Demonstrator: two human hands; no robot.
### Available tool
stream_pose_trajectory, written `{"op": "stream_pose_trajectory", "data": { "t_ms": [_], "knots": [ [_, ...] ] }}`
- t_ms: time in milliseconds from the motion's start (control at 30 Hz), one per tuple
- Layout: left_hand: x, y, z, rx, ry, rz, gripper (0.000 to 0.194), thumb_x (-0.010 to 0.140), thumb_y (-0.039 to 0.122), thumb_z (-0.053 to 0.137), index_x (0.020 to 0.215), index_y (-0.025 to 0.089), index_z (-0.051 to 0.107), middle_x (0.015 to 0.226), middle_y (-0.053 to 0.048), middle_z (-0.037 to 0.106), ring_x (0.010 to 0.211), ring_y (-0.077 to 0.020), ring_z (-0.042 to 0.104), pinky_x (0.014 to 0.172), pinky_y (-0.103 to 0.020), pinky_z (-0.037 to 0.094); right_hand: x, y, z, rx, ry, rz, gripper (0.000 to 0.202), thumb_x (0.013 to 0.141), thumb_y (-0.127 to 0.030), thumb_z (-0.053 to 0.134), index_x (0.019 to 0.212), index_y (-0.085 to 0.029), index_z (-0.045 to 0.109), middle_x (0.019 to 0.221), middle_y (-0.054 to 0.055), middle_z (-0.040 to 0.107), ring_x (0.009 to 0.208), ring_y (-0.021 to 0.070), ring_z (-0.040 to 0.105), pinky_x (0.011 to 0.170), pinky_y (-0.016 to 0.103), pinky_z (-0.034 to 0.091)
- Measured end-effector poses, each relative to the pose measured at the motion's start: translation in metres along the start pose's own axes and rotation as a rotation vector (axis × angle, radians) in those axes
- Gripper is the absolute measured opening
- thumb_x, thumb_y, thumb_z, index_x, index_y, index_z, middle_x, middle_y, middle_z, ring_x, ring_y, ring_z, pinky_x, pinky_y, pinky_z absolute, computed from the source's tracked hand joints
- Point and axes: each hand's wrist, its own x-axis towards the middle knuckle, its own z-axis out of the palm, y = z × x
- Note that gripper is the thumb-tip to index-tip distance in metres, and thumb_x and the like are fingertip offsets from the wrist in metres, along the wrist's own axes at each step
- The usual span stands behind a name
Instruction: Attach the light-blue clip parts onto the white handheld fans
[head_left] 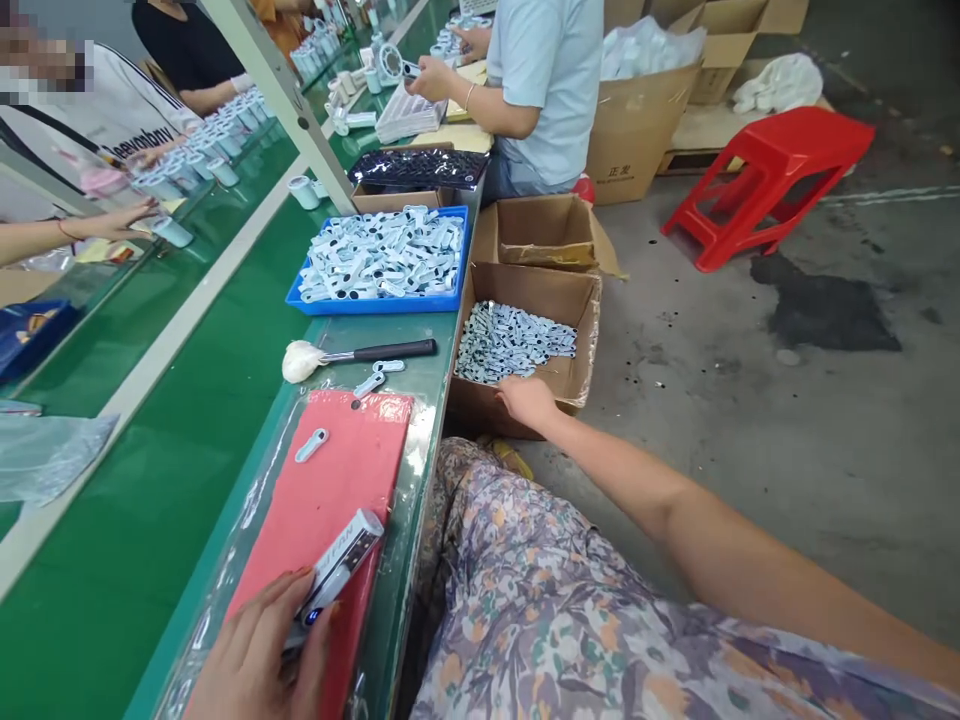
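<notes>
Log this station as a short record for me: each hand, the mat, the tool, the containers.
Left hand: this hand grips a pale, lettered device over the red mat
Right hand: this hand is at the near edge of an open carton; grip unclear
Red mat: one loose pale piece on it
Tool: dark-handled, with a pale wrapped head, lying between mat and blue tray
Containers: tray heaped with pale pieces; carton partly filled with similar ones
</notes>
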Motion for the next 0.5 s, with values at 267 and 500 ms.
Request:
{"op": "stream_pose_trajectory", "data": {
  "t_ms": [267,500],
  "knots": [
    [-0.008,0.004,0.007,0.027,0.049,0.010,0.025,0.100,0.039,0.047,0.119,0.025,0.054,0.105,-0.010,0.071,0.095,-0.0283,0.069,0.088,-0.045,0.052,-0.004,0.009,0.009,-0.029,0.011,-0.016,0.034,0.104,-0.040,0.067,0.126,-0.014,0.062,0.124,0.010,0.061,0.109,0.0252,0.063,0.095,0.045,0.057],
    [-0.005,0.001,0.005,0.001,0.027,0.019,0.025,0.099,0.039,0.049,0.117,0.024,0.056,0.105,-0.010,0.072,0.093,-0.0284,0.070,0.086,-0.044,0.053,-0.008,0.022,0.016,-0.008,0.051,-0.041,0.028,0.105,-0.037,0.066,0.119,-0.014,0.064,0.117,0.009,0.064,0.105,0.0236,0.064,0.094,0.044,0.058]
  ]
}}
